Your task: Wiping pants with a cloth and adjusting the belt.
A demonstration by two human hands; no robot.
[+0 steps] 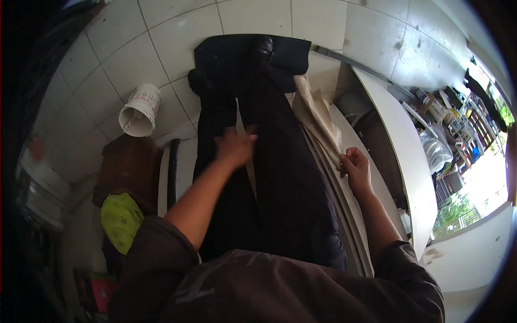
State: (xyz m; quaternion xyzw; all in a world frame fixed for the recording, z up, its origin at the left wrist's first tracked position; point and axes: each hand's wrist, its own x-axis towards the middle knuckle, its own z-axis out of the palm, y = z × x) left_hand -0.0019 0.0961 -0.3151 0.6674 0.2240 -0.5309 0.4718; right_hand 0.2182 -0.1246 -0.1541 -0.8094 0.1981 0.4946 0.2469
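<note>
My right hand (355, 168) pinches the lower end of a beige cloth (318, 116) between thumb and fingers. From there the cloth stretches away along the outer side of my right leg, wrinkled and narrow near the grip. Over my black trousers (285, 172), between the thighs, my left hand (235, 149) is smeared by motion. Its fingers are too blurred to read, and no object shows in it. My feet, one in a black shoe (263, 48), are at a dark mat (226, 51) on the tiles.
A white bucket (141, 110) lies tipped at the left beside a brown wooden box (129, 167). Nearer is a yellow-green cloth bundle (121, 223). To the right, a white panel (398, 145) stands along the seat, with a cluttered shelf (447, 124) beyond.
</note>
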